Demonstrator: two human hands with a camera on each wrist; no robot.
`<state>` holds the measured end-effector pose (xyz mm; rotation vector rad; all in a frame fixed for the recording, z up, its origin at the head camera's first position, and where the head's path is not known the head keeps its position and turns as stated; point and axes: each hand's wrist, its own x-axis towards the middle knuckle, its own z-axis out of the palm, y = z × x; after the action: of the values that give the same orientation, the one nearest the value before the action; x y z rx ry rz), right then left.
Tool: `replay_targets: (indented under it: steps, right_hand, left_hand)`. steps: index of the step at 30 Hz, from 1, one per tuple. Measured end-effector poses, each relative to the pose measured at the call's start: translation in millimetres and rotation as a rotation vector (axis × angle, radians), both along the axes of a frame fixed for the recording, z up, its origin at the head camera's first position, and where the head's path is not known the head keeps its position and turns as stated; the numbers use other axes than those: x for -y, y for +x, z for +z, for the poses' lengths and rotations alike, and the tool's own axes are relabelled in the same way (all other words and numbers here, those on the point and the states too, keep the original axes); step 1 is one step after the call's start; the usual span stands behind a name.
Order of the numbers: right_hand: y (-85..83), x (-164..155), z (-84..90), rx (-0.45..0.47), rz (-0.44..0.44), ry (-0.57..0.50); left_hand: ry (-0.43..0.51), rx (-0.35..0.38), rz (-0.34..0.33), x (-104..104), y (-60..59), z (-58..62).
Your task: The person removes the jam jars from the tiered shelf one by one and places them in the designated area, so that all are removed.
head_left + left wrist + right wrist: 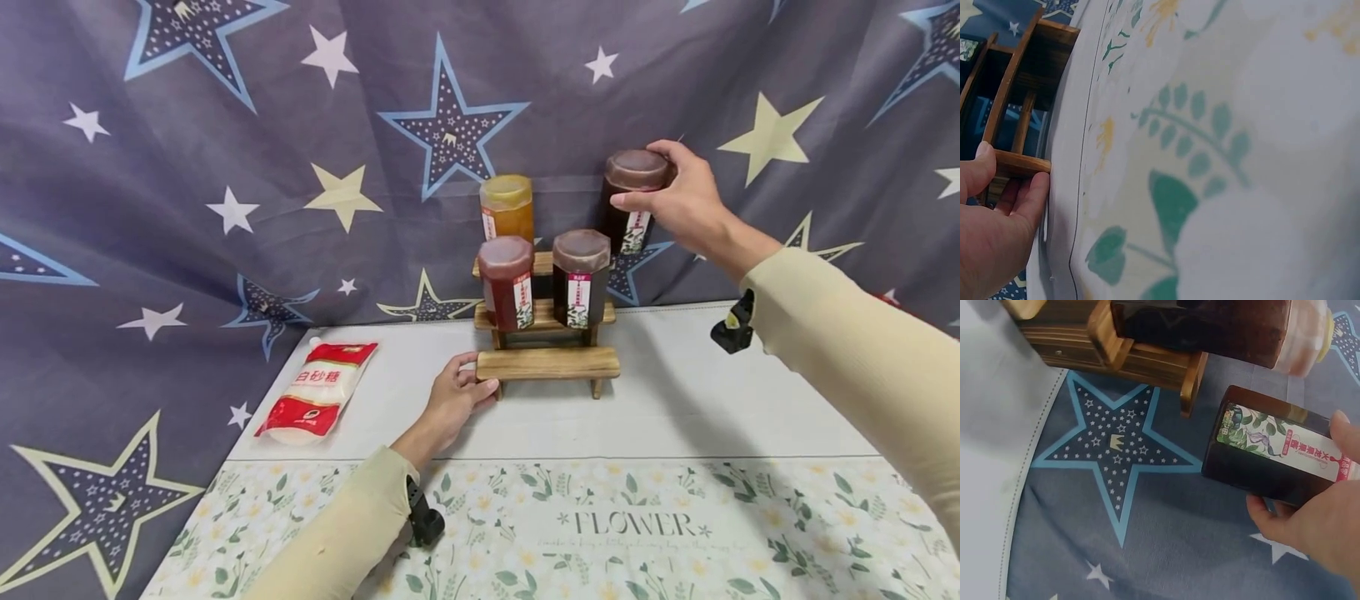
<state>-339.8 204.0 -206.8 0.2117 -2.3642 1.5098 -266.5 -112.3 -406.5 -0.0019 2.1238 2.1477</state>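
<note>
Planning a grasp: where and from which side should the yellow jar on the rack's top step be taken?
Grip the yellow jar around its lid and upper body, coming from above or its open left. It stands upright at the back; the red jar blocks the front, and the right hand holds a dark jar to its right.

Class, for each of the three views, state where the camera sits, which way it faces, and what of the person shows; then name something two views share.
Head: looks forward and down at the stepped wooden rack; both hands and sleeves show.
Left wrist: looks along the floral tablecloth; left hand grips the rack's edge.
Right wrist: looks at the starred backdrop; right hand holds the dark brown labelled jar.
Shared: rack, jar.
</note>
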Motion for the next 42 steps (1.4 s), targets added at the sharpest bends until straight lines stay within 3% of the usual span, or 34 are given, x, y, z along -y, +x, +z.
replay_targets:
  steps: [7, 16, 27, 42]
  right_hand:
    - [19.5, -18, -5.7, 0.049, -0.051, 0.009]
    - [38.1, -45, -21.5, 0.098, -0.059, 0.097]
    - [44.9, -64, -47.7, 0.088, -0.027, 0.085]
    - [46.9, -71, -93.9, 0.13, -0.047, 0.086]
  left_hand:
    - [0.011, -0.009, -0.009, -1, 0.5, -0.1]
    - [0.009, -0.002, -0.001, 1, 0.7, 0.5]
    - [0.013, -0.001, -0.002, 0, -1.2, -0.6]
    - [0.004, 0.008, 0.003, 0, -0.2, 0.5]
